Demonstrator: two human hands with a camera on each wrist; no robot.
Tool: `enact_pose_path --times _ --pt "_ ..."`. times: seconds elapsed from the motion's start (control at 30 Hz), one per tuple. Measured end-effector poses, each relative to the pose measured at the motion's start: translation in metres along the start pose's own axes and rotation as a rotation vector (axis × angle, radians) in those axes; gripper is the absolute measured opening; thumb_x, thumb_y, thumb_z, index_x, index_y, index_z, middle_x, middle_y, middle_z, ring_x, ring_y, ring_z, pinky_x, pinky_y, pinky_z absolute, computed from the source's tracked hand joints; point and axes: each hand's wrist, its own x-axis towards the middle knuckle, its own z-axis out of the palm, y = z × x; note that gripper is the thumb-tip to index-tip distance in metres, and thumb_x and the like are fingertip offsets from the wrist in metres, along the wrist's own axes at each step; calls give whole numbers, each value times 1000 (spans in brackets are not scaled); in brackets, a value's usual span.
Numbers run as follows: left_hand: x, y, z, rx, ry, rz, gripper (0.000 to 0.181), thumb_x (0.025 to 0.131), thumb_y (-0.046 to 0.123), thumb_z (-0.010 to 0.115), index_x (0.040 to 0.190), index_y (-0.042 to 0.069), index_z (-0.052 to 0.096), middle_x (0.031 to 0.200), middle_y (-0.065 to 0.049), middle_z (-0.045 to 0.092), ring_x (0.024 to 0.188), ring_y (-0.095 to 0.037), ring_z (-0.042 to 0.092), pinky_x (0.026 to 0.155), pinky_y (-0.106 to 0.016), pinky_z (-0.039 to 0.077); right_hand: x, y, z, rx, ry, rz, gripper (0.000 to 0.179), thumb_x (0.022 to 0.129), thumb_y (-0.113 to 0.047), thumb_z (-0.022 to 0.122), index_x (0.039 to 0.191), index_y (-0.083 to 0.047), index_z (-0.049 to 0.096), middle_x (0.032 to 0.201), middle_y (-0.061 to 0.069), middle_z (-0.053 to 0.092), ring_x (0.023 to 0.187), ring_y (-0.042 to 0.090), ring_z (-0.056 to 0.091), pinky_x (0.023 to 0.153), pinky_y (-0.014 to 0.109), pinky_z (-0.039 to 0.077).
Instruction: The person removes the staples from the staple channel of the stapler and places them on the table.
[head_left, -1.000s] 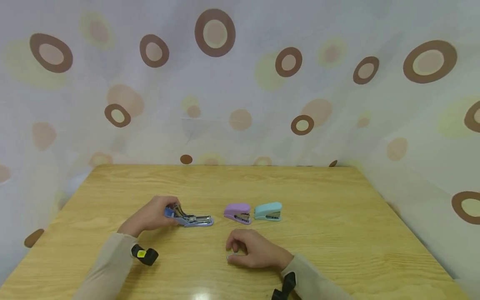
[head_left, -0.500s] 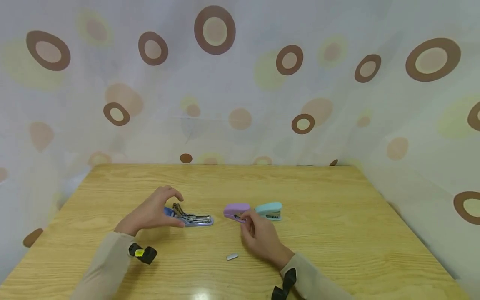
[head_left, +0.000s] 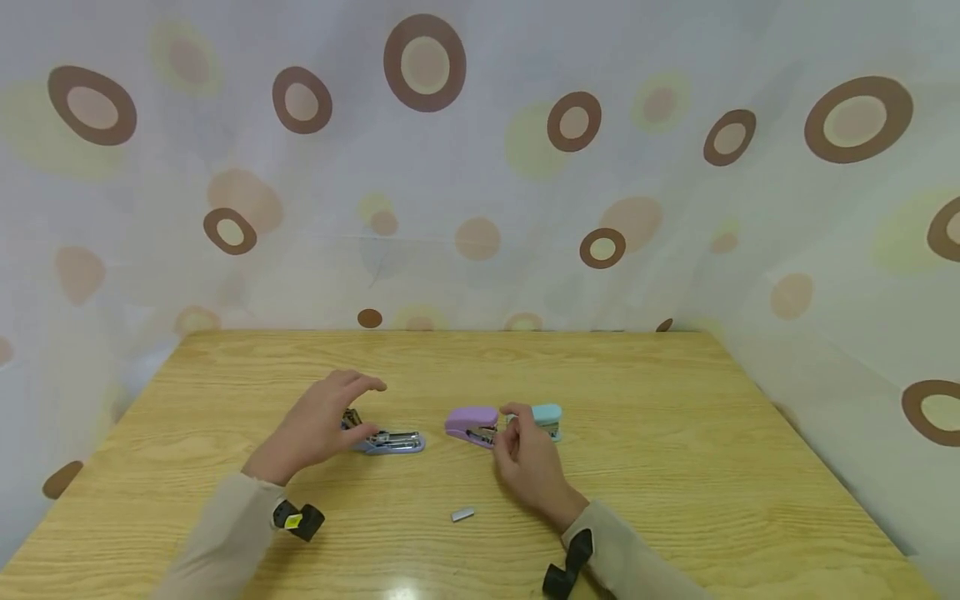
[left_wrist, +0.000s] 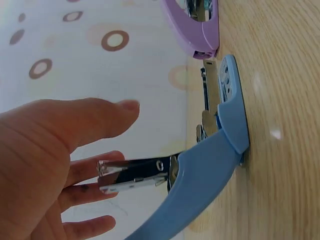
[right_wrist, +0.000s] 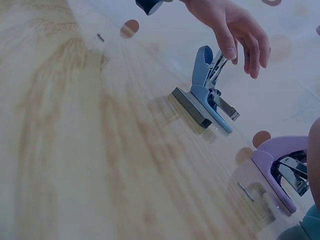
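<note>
A blue stapler [head_left: 393, 442] lies opened wide on the table, its top arm [left_wrist: 195, 185] swung back and its metal insides exposed. My left hand [head_left: 315, 429] hovers around its raised end, thumb and fingers spread apart, gripping nothing. A lilac stapler [head_left: 468, 421] and a mint stapler [head_left: 547, 417] rest side by side further right. My right hand [head_left: 534, 467] is in front of these two, fingers loosely bent, partly covering the mint one; whether the fingertips touch it is hidden. A short silver strip of staples [head_left: 462, 514] lies on the table between my hands.
The wooden table [head_left: 637, 500] runs back to a pale curtain [head_left: 480, 167] printed with brown rings, which also encloses the sides. A small dark bit [right_wrist: 100, 37] shows far off in the right wrist view.
My right hand has left the staple strip on the table and moved up and right towards the lilac and mint staplers. My left hand has let go of the blue stapler and spread its fingers.
</note>
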Motion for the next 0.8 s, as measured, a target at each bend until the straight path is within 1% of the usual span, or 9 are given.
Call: enact_pose_path --times 0.17,0.23,0.33,0.47,0.63,0.67,0.8 --pt "3 9 2 -55 28 82 33 83 9 75 113 12 63 117 -7 60 110 -26 56 89 -44 49 1 0 0 5 -23 23 41 83 1 62 121 5 47 65 -10 46 52 -6 34 46 15 32" --pt "4 13 4 -77 31 115 31 83 7 74 112 12 63 116 -6 60 109 -24 56 87 -42 50 1 0 0 11 -30 27 44 83 1 61 124 7 46 65 -10 46 51 -6 34 46 15 33" --pt "5 19 8 -74 42 153 31 82 7 74 111 12 63 114 -5 60 108 -23 56 88 -41 51 1 1 1 28 -42 53 47 84 1 60 128 8 43 65 -9 46 50 -5 35 46 17 35" --pt "5 28 17 -98 18 156 30 84 8 73 111 12 63 114 -4 60 108 -21 57 87 -38 52 2 4 2 46 -77 116 50 86 0 60 132 6 41 64 -10 46 49 -3 36 46 18 35" --pt "6 39 24 -126 -45 139 28 86 9 71 113 11 63 118 -3 60 111 -21 56 90 -39 51 3 3 6 94 -132 151 48 87 -1 61 131 8 43 58 -11 46 46 -3 36 47 18 36" --pt "8 41 25 -126 -56 131 28 87 10 70 114 12 62 119 -3 60 112 -21 56 90 -39 51 3 3 7 102 -134 157 46 87 -1 61 130 8 44 57 -11 46 46 -3 36 47 18 35" --pt "18 49 29 -125 -66 124 31 86 12 71 116 11 62 121 -4 59 114 -22 56 92 -39 50 3 1 9 136 -120 208 38 87 0 60 123 7 51 54 -9 45 45 -3 34 46 18 33"
